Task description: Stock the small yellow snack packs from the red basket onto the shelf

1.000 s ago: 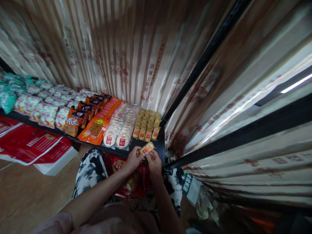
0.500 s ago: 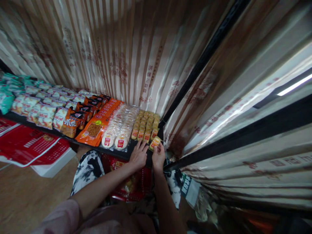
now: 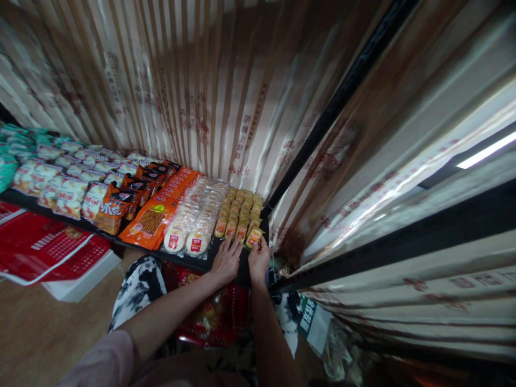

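Note:
My right hand point(image 3: 258, 262) pinches a small yellow snack packet point(image 3: 254, 236) at the front right end of several rows of matching yellow packets point(image 3: 241, 212). That packet now lines up with the front of its row. My left hand point(image 3: 226, 262) reaches out with its fingers extended, their tips at the lower front of the neighbouring packets. To the left of these rows are clear-wrapped round white crackers point(image 3: 196, 243) with red labels. All of them stand on a narrow black shelf point(image 3: 201, 263).
Farther left come orange snack bags point(image 3: 145, 223), black-and-orange bags point(image 3: 112, 208), white packets point(image 3: 70, 196) and green packets point(image 3: 7, 166). A slanted black post point(image 3: 298, 161) borders the shelf's right end. Printed pleated sheeting point(image 3: 226, 107) rises behind. Red packages point(image 3: 44, 247) sit below left.
My right hand has brought the yellow packet slightly down and left, from a tilted position to the front of the right-hand row. My left hand stays beside it with fingers extended.

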Action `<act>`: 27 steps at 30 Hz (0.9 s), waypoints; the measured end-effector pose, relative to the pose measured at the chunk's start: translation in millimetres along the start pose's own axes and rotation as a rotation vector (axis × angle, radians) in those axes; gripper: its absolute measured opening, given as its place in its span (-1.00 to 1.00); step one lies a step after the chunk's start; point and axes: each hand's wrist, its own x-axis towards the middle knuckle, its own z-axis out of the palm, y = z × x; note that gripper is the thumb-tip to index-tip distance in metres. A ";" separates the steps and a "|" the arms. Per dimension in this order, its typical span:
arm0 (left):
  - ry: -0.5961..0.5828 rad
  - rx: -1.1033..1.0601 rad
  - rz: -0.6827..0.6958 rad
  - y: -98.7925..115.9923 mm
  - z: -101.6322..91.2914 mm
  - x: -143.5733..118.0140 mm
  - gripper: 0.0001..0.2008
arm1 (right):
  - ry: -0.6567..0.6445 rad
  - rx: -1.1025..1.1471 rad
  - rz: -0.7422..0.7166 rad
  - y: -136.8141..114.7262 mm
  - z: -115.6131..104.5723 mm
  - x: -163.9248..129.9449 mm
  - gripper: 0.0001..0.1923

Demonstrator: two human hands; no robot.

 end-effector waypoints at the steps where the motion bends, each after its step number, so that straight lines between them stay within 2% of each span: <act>1: 0.001 -0.001 0.007 -0.2 0.3 0.8 -0.45 | 0.004 -0.006 -0.005 0.5 0.8 0.7 -0.50; 5: -0.005 -0.008 0.024 -1.3 1.3 2.8 -0.44 | 0.035 -0.022 -0.028 1.3 3.5 1.1 -0.50; 14: -0.024 0.014 0.033 -1.4 0.6 1.8 -0.44 | -0.038 -0.063 -0.079 3.2 4.7 2.9 -0.50; 27: 0.001 -0.002 0.048 -1.3 -0.7 1.2 -0.44 | -0.043 -0.075 -0.117 1.1 5.6 -1.1 -0.49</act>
